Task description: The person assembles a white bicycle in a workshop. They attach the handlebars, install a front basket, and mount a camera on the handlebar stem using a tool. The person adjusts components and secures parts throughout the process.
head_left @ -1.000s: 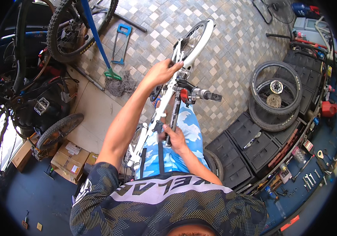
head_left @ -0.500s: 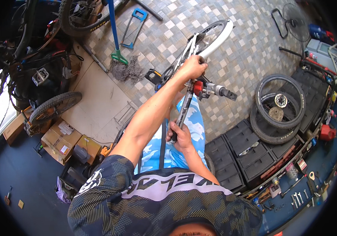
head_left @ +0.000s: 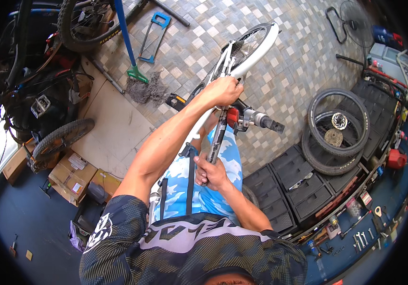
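Observation:
A bicycle with a white frame (head_left: 220, 66) and a white mudguard (head_left: 259, 53) stands ahead of me, its wheel pointing away. My left hand (head_left: 225, 90) is closed by the frame, above a red-jawed clamp (head_left: 233, 117); what its fingers grip is hidden beneath them. A scuffed black tube (head_left: 218, 135) runs from beside the clamp back toward my body. Around its near end my right hand (head_left: 212, 173) is closed, in front of my blue camouflage shorts. Left of that hand hangs a black strap (head_left: 190, 178). A pedal (head_left: 175, 101) shows left of the frame.
Two tyred wheels (head_left: 339, 121) lie on black drawer units (head_left: 304, 190) at the right. A blue hacksaw (head_left: 154, 38) and a green broom (head_left: 137, 74) with a grey mop head lie on the tiles. Other bikes and cardboard boxes (head_left: 72, 178) crowd the left; spanners (head_left: 363, 240) lie lower right.
My left hand has come slightly down and left along the bicycle. My right hand sits a little lower at the tube's near end. More of the white frame and the strap now shows.

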Demonstrator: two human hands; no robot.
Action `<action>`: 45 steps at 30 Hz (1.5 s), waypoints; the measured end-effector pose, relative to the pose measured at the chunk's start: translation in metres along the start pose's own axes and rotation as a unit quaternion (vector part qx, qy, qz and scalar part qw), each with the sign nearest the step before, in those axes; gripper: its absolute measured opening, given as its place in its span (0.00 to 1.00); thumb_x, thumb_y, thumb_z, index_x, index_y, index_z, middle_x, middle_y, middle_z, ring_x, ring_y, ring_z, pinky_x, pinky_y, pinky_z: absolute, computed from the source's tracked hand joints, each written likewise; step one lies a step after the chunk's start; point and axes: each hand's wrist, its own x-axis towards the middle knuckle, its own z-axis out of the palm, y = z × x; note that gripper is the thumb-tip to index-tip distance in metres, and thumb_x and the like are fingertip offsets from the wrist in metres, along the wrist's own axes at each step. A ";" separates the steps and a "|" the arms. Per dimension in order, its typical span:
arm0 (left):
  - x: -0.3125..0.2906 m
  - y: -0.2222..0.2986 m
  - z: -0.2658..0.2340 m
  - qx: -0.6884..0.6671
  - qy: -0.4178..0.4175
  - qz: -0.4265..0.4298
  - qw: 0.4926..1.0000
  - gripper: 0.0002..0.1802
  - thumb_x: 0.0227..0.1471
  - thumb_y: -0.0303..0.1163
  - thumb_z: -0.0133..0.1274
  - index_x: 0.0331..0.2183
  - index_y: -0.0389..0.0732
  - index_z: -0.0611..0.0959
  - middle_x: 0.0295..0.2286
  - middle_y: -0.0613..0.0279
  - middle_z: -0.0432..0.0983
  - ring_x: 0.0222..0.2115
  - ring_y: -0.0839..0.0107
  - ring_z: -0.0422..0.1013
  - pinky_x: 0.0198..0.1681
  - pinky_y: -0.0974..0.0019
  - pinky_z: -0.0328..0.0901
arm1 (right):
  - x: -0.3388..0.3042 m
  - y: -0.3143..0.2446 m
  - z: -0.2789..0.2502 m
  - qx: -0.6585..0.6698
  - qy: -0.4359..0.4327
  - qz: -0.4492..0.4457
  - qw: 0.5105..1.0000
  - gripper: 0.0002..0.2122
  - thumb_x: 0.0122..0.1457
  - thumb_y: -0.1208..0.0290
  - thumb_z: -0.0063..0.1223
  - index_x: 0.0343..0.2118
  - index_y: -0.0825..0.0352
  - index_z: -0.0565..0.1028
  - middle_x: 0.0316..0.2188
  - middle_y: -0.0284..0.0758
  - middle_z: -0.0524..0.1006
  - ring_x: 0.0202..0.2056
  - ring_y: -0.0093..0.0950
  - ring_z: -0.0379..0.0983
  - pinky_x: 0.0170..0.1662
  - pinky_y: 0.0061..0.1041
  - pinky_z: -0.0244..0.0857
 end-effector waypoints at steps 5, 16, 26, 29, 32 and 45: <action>-0.035 -0.041 -0.017 0.045 0.010 0.119 0.992 0.21 0.65 0.42 0.41 0.33 0.32 0.77 0.27 0.35 0.75 0.35 0.37 0.73 0.40 0.44 0.66 | -0.032 -0.047 -0.080 -0.376 0.122 0.058 0.917 0.15 0.58 0.59 0.65 0.28 0.66 0.74 0.12 0.27 0.69 0.12 0.21 0.66 0.15 0.26 0.60; -0.104 -0.056 0.106 -0.124 0.367 0.068 0.919 0.17 0.70 0.40 0.38 0.41 0.35 0.72 0.20 0.48 0.71 0.17 0.61 0.74 0.21 0.59 0.68 | -0.005 -0.284 -0.113 -0.858 0.023 0.066 0.508 0.16 0.42 0.62 0.66 0.33 0.66 0.84 0.29 0.45 0.83 0.31 0.39 0.81 0.37 0.38 0.73; -0.074 -0.007 0.159 -0.583 0.327 -0.025 0.744 0.18 0.71 0.41 0.39 0.36 0.37 0.73 0.30 0.65 0.71 0.30 0.79 0.68 0.34 0.72 0.65 | 0.026 -0.331 -0.119 -0.940 0.083 -0.179 0.276 0.08 0.34 0.70 0.58 0.22 0.59 0.74 0.18 0.40 0.76 0.27 0.47 0.76 0.32 0.46 0.68; -0.073 0.012 0.142 -0.573 0.360 -0.045 0.735 0.20 0.72 0.41 0.40 0.33 0.36 0.74 0.25 0.67 0.72 0.28 0.81 0.65 0.32 0.69 0.63 | 0.024 -0.322 -0.131 -0.932 0.096 -0.210 0.280 0.08 0.34 0.70 0.59 0.21 0.59 0.74 0.17 0.39 0.76 0.26 0.47 0.76 0.31 0.45 0.69; -0.072 0.002 0.136 -0.520 0.361 -0.056 0.772 0.20 0.70 0.41 0.44 0.30 0.37 0.75 0.20 0.68 0.69 0.25 0.81 0.63 0.28 0.68 0.62 | 0.011 -0.301 -0.129 -0.913 0.150 -0.207 0.318 0.07 0.35 0.70 0.60 0.21 0.59 0.74 0.17 0.39 0.76 0.25 0.46 0.76 0.30 0.43 0.69; -0.234 0.004 -0.106 0.099 0.409 -0.009 0.907 0.23 0.58 0.40 0.60 0.50 0.36 0.80 0.48 0.45 0.77 0.50 0.51 0.73 0.55 0.54 0.65 | -0.043 -0.105 -0.066 -0.619 0.252 -0.030 0.743 0.25 0.50 0.48 0.65 0.37 0.70 0.82 0.27 0.48 0.82 0.35 0.42 0.81 0.41 0.39 0.71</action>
